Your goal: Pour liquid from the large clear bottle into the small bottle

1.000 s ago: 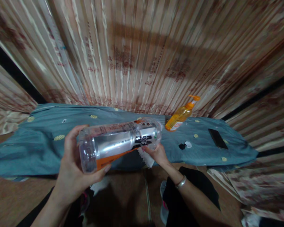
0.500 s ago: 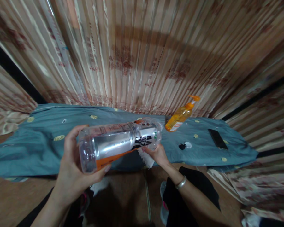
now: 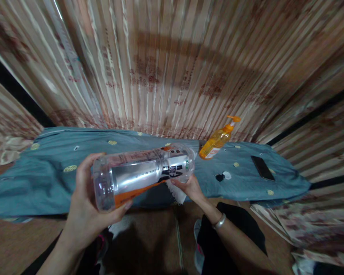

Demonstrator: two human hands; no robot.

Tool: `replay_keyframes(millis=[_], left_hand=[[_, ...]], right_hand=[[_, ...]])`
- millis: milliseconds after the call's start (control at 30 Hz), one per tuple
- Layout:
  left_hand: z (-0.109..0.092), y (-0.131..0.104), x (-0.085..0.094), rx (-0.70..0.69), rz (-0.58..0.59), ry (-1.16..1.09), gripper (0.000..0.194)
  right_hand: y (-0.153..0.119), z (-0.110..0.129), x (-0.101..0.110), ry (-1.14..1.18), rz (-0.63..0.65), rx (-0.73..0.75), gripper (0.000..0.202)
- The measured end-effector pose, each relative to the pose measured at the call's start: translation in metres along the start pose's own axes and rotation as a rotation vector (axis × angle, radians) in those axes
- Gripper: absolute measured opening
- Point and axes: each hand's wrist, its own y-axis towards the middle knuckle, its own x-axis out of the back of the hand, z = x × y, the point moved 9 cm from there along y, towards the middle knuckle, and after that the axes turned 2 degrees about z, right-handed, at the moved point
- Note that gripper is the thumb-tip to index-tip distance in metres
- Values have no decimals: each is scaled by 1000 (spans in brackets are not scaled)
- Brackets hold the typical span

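Note:
A clear plastic bottle (image 3: 137,172) with a silver, orange and black label lies almost level in front of me, above the blue cloth. My left hand (image 3: 91,198) is wrapped round its base end, at the left, with the thumb along the lower side. At the bottle's other end, my right hand (image 3: 190,188) has its thumb against the label's lower edge; its other fingers are hidden behind the bottle. From that hand hangs a white tissue (image 3: 177,193) with a ragged edge, pressed by the bottle's underside.
Behind the bottle, an orange pump bottle (image 3: 216,142) stands on the blue patterned cloth (image 3: 54,191). To its right lie a dark phone (image 3: 263,168) and a small black and white item (image 3: 223,176). A pleated curtain (image 3: 172,76) hangs at the back. My legs and shoes are below.
The bottle has turned slightly about its length, its black lettering shifting a little, and its base end has moved slightly left with my left hand. Both grips look the same.

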Motion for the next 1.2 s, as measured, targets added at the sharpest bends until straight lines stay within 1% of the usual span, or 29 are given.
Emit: replay_keyframes(millis=[133, 300, 500, 633, 700, 800, 900, 1000, 1133, 1200], left_hand=[[2, -1, 0, -3, 6, 26, 95], [3, -2, 2, 4, -7, 50, 91], [-2, -1, -1, -40, 1, 28, 93], [0, 0, -1, -6, -4, 13, 90], [1, 0, 0, -4, -3, 12, 91], [-1, 1, -1, -18, 2, 6, 94], [1, 1, -2, 11, 8, -4, 91], [4, 1, 0, 25, -3, 34, 90], [6, 0, 1, -2, 0, 74, 96], [7, 0, 1, -7, 6, 83, 96]], right_hand=[[1, -2, -1, 43, 19, 5, 54], [1, -5, 0, 25, 17, -5, 55], [0, -2, 1, 19, -4, -1, 48], [0, -1, 0, 11, 11, -14, 47], [0, 0, -1, 0, 25, -19, 45], [0, 1, 0, 11, 18, -9, 50], [1, 0, 1, 18, 13, -4, 50], [2, -1, 0, -5, 19, 5, 45], [2, -1, 0, -1, 31, 27, 46], [3, -1, -1, 5, 49, 27, 46]])
